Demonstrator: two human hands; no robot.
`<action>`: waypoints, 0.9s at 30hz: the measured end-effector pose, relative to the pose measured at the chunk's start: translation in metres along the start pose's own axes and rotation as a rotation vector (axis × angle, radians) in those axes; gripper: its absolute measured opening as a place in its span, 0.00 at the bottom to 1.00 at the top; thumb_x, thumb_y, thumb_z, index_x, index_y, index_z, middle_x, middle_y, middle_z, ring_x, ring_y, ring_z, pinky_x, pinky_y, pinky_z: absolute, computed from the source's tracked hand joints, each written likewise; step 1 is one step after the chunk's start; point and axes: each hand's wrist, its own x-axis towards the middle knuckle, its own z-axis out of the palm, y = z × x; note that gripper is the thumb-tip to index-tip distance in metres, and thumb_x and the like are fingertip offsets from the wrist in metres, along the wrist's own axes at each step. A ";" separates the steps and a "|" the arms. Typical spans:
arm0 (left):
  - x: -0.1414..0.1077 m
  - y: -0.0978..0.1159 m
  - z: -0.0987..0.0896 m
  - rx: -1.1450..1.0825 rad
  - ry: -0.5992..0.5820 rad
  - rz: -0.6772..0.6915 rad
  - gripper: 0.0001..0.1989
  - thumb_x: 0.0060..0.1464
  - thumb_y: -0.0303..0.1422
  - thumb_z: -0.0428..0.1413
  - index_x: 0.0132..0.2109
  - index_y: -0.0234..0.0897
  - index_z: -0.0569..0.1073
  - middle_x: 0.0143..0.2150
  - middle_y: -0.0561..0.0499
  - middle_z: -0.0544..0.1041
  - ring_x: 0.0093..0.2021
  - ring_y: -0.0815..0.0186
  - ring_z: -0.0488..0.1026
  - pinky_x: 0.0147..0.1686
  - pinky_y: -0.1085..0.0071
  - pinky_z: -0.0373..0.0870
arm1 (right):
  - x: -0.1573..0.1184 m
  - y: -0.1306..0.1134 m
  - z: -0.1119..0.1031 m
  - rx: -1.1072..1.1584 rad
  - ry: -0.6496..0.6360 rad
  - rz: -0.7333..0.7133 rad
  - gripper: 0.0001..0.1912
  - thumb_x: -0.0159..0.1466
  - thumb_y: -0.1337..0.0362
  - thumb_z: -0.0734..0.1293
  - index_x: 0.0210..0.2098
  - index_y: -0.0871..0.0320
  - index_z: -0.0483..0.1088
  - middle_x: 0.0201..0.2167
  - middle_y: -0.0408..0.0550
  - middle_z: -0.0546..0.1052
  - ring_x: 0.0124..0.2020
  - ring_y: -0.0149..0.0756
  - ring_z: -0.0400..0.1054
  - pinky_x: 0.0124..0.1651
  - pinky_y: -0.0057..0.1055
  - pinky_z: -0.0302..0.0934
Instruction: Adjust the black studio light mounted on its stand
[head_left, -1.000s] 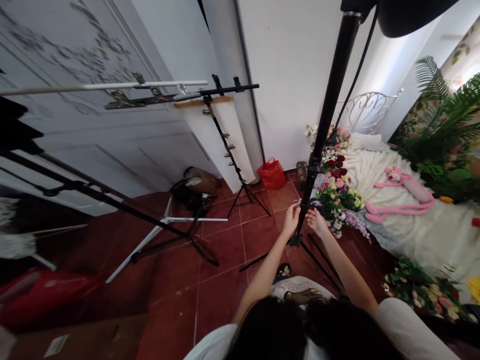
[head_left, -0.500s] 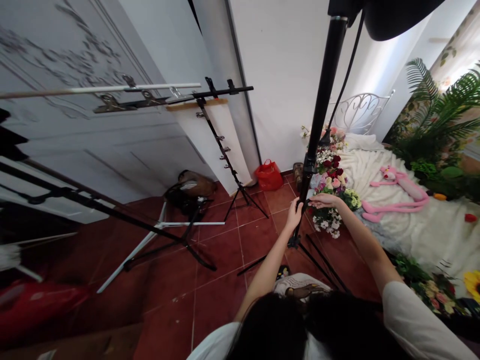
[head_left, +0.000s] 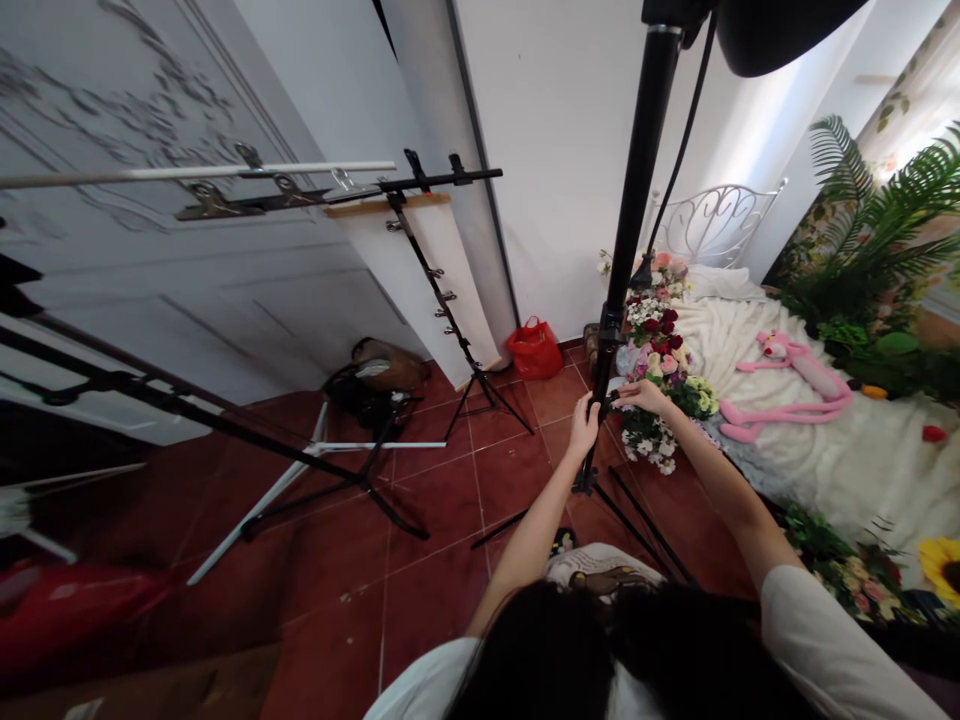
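Note:
A black light stand (head_left: pixel 628 200) rises in front of me, with a dark lamp head (head_left: pixel 784 35) at the top of the view and a cable (head_left: pixel 679 150) hanging beside the pole. My left hand (head_left: pixel 583 430) is wrapped round the pole low down, above the spread legs. On the pole's right side, my right hand (head_left: pixel 643 396) has its fingertips closed on a small black knob (head_left: pixel 611 398). Part of the knob is hidden by the fingers.
A red bag (head_left: pixel 535 348) sits by the wall. Left are a thin black tripod (head_left: pixel 480 378), a white-legged stand (head_left: pixel 255 515) and a clip-hung crossbar (head_left: pixel 262 170). Flowers (head_left: pixel 664 355) and a bed with a pink plush toy (head_left: pixel 806 375) lie right.
My right hand's fingers have gone from stretched out beside the pole to pinching the knob. The left hand keeps its grip on the pole. The view has shifted slightly.

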 end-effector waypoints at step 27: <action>-0.002 0.003 -0.002 -0.013 -0.032 0.000 0.22 0.60 0.47 0.44 0.53 0.40 0.68 0.54 0.44 0.71 0.57 0.62 0.66 0.60 0.60 0.59 | -0.023 -0.118 0.014 -0.033 0.239 -0.408 0.32 0.51 0.49 0.72 0.51 0.58 0.68 0.43 0.49 0.77 0.43 0.40 0.73 0.48 0.36 0.69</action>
